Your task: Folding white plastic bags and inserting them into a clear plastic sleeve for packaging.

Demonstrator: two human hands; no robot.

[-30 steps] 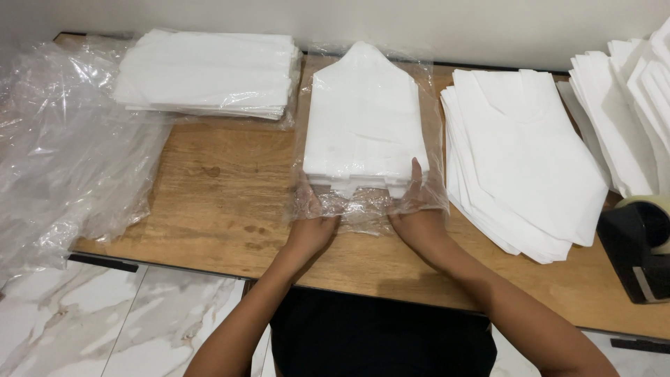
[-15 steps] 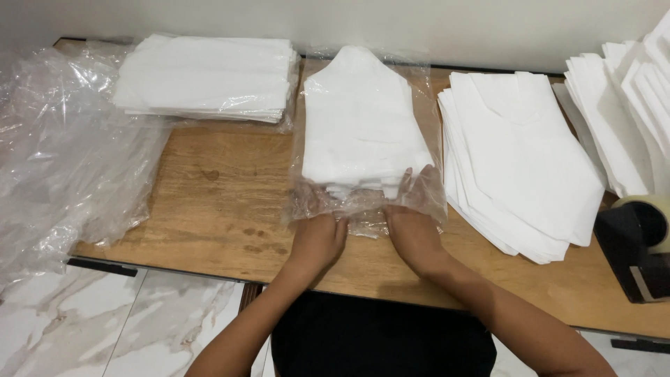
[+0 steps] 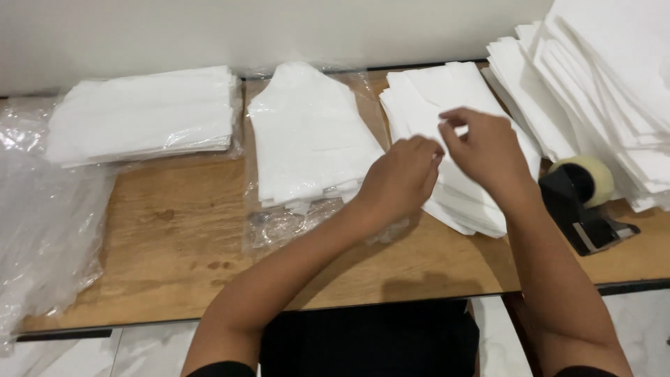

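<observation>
Bright, even light from above; soft arm shadows on the wooden table [image 3: 174, 230]; white stacks nearly overexposed; hands slightly blurred.

Setting: small packing workstation, workshop type.
Surface: wooden table [image 3: 174, 237] against a plain pale wall [image 3: 279, 28]; marble-look floor tiles below.
Stock: stacks of folded white fabric pieces [image 3: 139, 112], several in clear plastic bags [image 3: 42, 230].
Tool: black tape dispenser [image 3: 583, 202] at table's right edge.
</observation>
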